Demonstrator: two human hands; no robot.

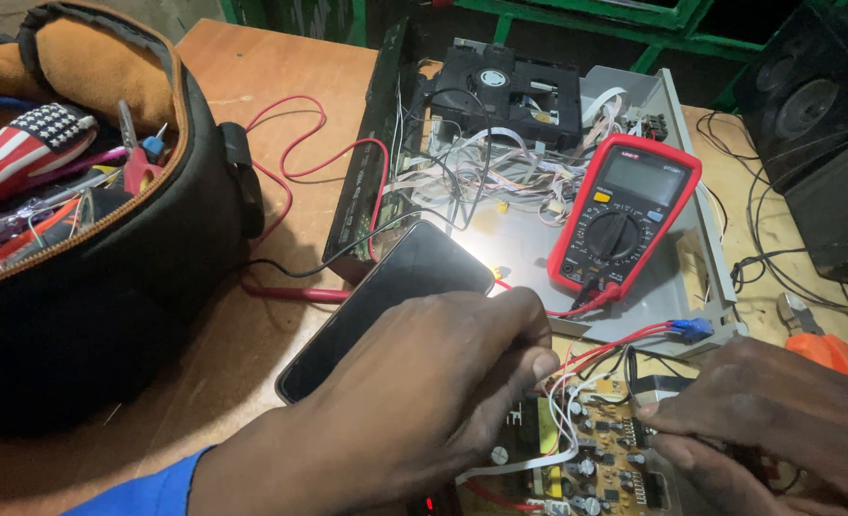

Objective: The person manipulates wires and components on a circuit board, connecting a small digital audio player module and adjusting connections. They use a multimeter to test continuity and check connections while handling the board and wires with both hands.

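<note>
My left hand (pixel 424 401) lies over the left part of a yellow circuit board (pixel 596 459), thumb and fingers curled against its white and red wires (pixel 567 382). From the right, my right hand (pixel 778 420) comes in with its fingertips touching the board's right side near a black component. A dark phone (pixel 386 296) lies just behind my left hand, its light shining on the bench. A red multimeter (pixel 625 215) rests beyond the board, with red leads running toward it.
An open grey device chassis (pixel 701 239) holds a black disc drive (pixel 510 91) and wire bundles. A black tool bag (pixel 108 268) full of tools stands at left. Black speakers (pixel 816 124) stand at the right. Orange-handled pliers (pixel 816 344) lie near my right hand.
</note>
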